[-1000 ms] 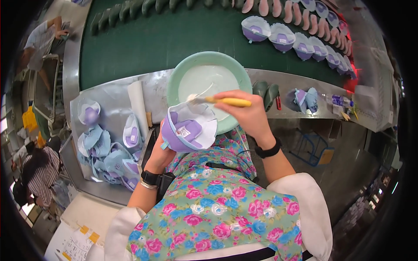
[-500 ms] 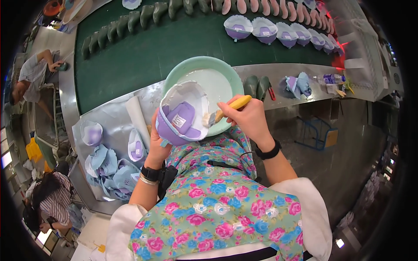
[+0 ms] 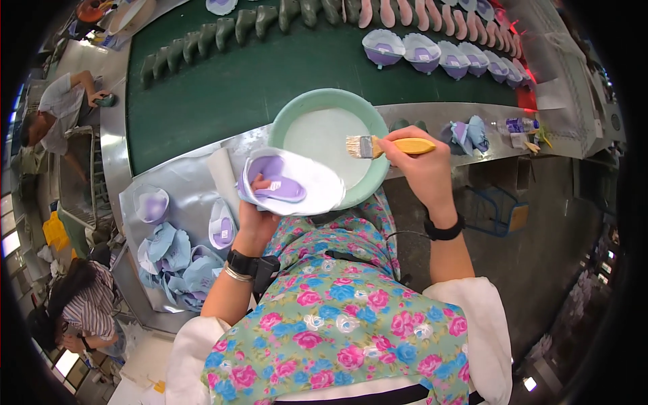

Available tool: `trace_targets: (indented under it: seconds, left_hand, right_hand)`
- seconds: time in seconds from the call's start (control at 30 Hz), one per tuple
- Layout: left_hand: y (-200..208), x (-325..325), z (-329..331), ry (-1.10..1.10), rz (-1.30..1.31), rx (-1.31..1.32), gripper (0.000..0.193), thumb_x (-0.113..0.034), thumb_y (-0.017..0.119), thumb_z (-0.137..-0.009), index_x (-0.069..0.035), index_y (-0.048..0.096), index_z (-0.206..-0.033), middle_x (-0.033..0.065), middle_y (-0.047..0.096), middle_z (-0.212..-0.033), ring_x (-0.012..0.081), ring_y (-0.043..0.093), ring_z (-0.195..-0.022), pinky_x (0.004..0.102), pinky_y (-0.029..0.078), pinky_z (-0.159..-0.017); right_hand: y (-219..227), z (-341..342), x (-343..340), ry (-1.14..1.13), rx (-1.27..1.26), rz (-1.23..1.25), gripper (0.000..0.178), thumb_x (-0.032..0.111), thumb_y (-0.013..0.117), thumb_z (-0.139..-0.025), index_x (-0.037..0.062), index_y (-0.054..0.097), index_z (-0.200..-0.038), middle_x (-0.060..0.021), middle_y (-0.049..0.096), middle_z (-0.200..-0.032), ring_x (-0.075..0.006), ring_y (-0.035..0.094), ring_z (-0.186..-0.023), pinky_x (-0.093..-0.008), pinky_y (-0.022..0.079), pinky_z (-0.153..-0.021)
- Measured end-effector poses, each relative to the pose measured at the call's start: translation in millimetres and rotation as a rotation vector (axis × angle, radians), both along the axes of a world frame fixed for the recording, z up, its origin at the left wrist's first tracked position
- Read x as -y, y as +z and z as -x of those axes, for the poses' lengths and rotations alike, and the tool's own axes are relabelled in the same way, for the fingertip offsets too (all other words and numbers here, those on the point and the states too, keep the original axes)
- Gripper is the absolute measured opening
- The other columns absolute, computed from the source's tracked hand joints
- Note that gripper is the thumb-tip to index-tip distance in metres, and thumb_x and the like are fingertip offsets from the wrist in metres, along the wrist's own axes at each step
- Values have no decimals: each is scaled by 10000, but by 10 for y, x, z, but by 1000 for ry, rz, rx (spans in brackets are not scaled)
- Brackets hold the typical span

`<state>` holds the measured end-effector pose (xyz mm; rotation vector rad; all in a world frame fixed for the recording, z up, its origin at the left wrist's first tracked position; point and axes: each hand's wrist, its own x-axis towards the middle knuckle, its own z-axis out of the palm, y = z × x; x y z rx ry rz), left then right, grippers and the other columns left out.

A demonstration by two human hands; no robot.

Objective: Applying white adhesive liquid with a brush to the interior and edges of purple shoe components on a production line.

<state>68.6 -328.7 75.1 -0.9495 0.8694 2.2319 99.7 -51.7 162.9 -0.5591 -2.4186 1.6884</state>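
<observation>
Shoe upper, white with purple insole, is sitting in the left hand grip, fingers curling under it, held just over the near rim of the green bowl. Right hand is gripping the yellow brush tight, bristles hovering over the white glue in the bowl. Looks like the gluing step; the next stroke needs loaded bristles brought across to the upper. More uppers are piling on the desk to the left.

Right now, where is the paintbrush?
In the head view the yellow-handled paintbrush is held in the right hand, its bristles over the right side of the green basin, right of the shoe upper.
</observation>
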Motion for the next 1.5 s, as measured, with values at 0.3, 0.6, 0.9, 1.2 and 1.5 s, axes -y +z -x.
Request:
trace_targets:
  seconds: [0.3, 0.6, 0.9, 1.2, 1.5]
  left_hand:
    - [135, -372, -245, -462, -376, -100, 377, -64, 510, -831, -21, 539, -1204, 152, 593, -1154, 275, 604, -1023, 407, 513, -900]
    - [192, -1027, 82, -578, -241, 15, 363, -48, 560, -803, -9, 564, -1164, 113, 612, -1094, 236, 603, -982, 376, 500, -898]
    - [-1224, -2362, 1892, 70, 223, -410, 307, -46, 467, -929, -122, 478, -1227, 41, 594, -1054, 219, 586, -940, 374, 517, -799]
    - [-1967, -3124, 2318, 91, 206, -194, 880, 57, 494, -859, -240, -54, -1481, 81, 430, -1189, 222, 491, -940, 445, 387, -975]
    - [-239, -4, 577, -151, 902, -334, 462, -91, 609, -849, 12, 487, -1283, 141, 504, -1314, 216, 456, -1229, 329, 361, -1019]
  right_hand:
    - [386, 197, 367, 693, -211, 259, 131, 37, 715, -761, 7, 686, -885, -47, 680, -819, -107, 621, -731, -234, 479, -653]
    - [-52, -433, -747, 33, 290, 138, 171, 142, 682, -804, 19, 614, -708, -31, 606, -562, -74, 583, -517, -232, 444, -476]
    - [-330, -383, -2074, -434, 146, 419, 150, 109, 653, -854, -11, 596, -786, -49, 608, -652, -75, 555, -504, -191, 420, -444]
    - [-611, -181, -2191, -333, 279, 433, 126, 83, 643, -850, -4, 582, -783, -60, 598, -667, -96, 543, -505, -208, 415, -451]
    - [-521, 99, -1946, -106, -80, 108, 249, 150, 493, -947, 15, 534, -742, -44, 557, -763, -97, 483, -620, -226, 404, -597]
